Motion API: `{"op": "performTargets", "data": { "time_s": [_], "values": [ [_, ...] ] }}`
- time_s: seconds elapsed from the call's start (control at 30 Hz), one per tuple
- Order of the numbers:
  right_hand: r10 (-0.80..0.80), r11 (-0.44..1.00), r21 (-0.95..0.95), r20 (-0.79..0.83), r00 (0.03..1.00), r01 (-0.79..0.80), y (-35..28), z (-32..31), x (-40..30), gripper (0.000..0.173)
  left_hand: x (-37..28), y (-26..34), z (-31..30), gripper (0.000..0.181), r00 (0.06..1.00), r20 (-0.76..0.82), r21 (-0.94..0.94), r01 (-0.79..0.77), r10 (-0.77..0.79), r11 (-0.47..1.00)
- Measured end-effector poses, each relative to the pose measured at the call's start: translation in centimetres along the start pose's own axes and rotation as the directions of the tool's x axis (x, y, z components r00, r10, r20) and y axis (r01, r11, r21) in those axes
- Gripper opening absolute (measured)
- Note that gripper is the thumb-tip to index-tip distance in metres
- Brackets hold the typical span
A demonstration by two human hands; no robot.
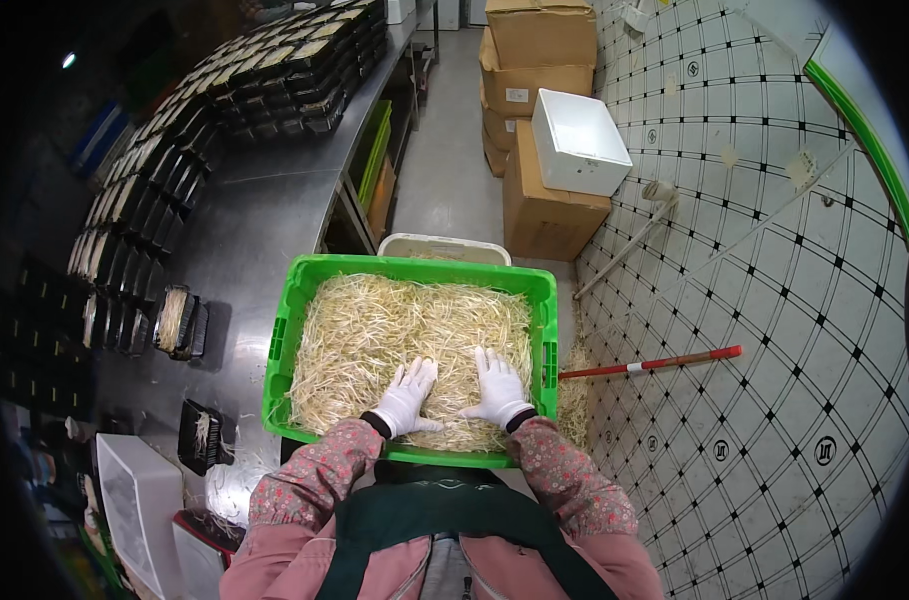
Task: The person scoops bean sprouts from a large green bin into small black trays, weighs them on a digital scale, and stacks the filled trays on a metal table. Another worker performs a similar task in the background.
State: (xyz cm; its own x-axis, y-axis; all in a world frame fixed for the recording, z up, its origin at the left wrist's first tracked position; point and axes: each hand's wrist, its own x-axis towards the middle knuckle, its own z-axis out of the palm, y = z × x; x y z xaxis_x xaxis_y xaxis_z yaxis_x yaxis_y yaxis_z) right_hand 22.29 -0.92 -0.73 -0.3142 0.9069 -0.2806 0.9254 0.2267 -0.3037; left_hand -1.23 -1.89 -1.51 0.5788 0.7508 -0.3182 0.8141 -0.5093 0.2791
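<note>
Directly in front of me stands a green plastic crate (552, 315), filled with pale bean sprouts (364, 330). My left hand (407, 395), in a white glove, rests palm down on the sprouts near the crate's front, thumb and fingers spread. To its right, my right hand (497, 388), gloved the same way, lies flat on the sprouts with its thumb pointing inward. Neither hand grips anything that I can see. What is under the palms is hidden.
A steel table (259, 202) at left carries stacked black trays (274, 82) of sprouts. A black tray (198, 435) with some sprouts lies nearer me, by a white foam box (136, 510). Cardboard boxes (552, 210) hold another foam box (582, 142). A red pole (664, 363) leans right, beside the tiled wall (724, 300).
</note>
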Motion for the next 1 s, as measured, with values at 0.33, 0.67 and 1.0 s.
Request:
{"op": "performTargets", "data": {
  "time_s": [0.33,0.67,1.0],
  "values": [
    [0.081,0.997,-0.02,0.041,0.996,-0.08,2.1,-2.5,7.1,0.13,9.1,-2.9,-4.2,0.128,0.999,-0.04,0.01,0.011,-0.01,1.0],
    [0.002,0.998,0.063,0.14,0.99,-0.011,0.6,-4.1,3.6,0.114,4.3,-3.8,-2.0,0.122,0.992,-0.05,-0.049,-0.12,0.117,0.992],
    [0.171,0.984,-0.041,-0.04,0.984,-0.173,1.7,-3.1,17.2,0.098,4.0,-3.9,-2.3,0.119,0.99,-0.101,-0.124,-0.112,0.1,0.986]
  ]
}}
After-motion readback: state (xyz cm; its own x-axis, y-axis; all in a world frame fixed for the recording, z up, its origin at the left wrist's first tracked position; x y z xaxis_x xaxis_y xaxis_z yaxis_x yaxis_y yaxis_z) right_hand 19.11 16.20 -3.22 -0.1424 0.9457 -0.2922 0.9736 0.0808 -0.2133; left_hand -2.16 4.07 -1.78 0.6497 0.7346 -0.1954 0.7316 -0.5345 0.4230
